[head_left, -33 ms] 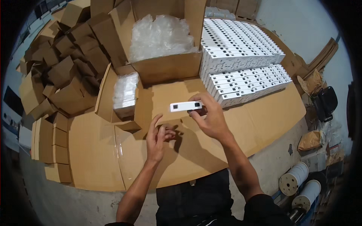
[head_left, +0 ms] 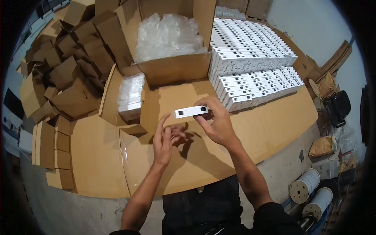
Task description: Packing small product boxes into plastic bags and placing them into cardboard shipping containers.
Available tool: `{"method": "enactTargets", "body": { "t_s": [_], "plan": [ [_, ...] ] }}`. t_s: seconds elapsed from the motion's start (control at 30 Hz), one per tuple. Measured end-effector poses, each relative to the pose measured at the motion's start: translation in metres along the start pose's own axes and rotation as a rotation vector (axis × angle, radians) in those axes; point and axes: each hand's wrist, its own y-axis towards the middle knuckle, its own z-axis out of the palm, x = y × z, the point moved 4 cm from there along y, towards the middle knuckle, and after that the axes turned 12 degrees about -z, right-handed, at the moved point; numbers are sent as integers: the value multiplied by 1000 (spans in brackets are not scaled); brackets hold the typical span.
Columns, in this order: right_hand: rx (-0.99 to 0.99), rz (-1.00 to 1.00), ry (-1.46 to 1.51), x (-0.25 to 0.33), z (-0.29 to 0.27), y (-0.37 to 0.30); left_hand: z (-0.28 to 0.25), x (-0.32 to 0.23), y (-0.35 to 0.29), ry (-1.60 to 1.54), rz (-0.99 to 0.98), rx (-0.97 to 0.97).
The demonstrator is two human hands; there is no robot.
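My right hand (head_left: pixel 217 123) grips the right end of a slim white box (head_left: pixel 190 112), holding it above the cardboard-covered table (head_left: pixel 258 139). The box's narrow side shows, with a dark square near each end. My left hand (head_left: pixel 165 139) is open, its fingers apart and partly curled, just below and left of the box's left end. To the left stands an open carton (head_left: pixel 144 113) with a row of plastic-wrapped packs (head_left: pixel 130 94) inside. Many similar white boxes stand in stacked rows (head_left: pixel 254 58) at the right rear.
Behind my hands rises a large open carton (head_left: pixel 168 70) filled with clear plastic bags (head_left: pixel 168 37). Empty brown cartons (head_left: pixel 66 74) pile up at the far left, with smaller cartons (head_left: pixel 55 150) at the near left edge. Cable spools (head_left: pixel 304 186) stand on the floor at right.
The white box has shifted slightly left, its left end a little lower. My left hand's fingers have risen a little toward it.
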Motion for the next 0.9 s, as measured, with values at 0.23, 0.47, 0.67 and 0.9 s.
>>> {"method": "enactTargets", "body": {
  "t_s": [0.23, 0.47, 0.67, 0.9],
  "plan": [
    [10, -138, 353, -12, 31, -13, -18, -4, 38, 22, 223, -70],
    [-121, 83, 511, -99, 51, -34, -18, -3, 49, 262, 331, -12],
    [-94, 101, 433, -114, 61, -38, -27, 9, 58, 460, 296, -60],
    [-14, 127, 277, -100, 59, -38, -29, 9, 57, 454, 225, 13]
  ]
}}
